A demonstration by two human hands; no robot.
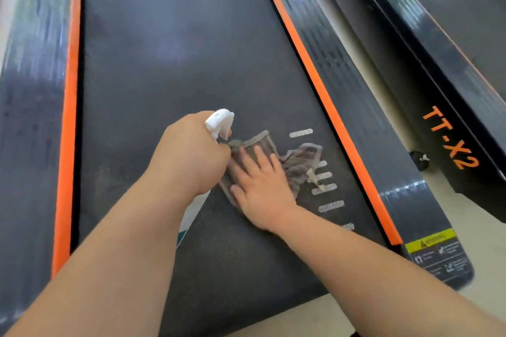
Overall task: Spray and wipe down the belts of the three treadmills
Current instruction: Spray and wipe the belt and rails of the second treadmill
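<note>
Pale floor (490,254), yellow warning label (431,241), orange TT-X2 lettering (451,139), black knob (419,160)

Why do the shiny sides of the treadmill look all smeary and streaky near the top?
In the head view, the left side rail is smeared by blur and streaked with pale reflections; the belt shows a soft patch of glare farther up; the cloth under the right hand looks sharper.

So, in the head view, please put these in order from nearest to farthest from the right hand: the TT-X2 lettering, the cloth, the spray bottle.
1. cloth: directly under the right hand, which presses on it.
2. spray bottle: just to the left, gripped by the left hand.
3. TT-X2 lettering: far off to the right.
</note>
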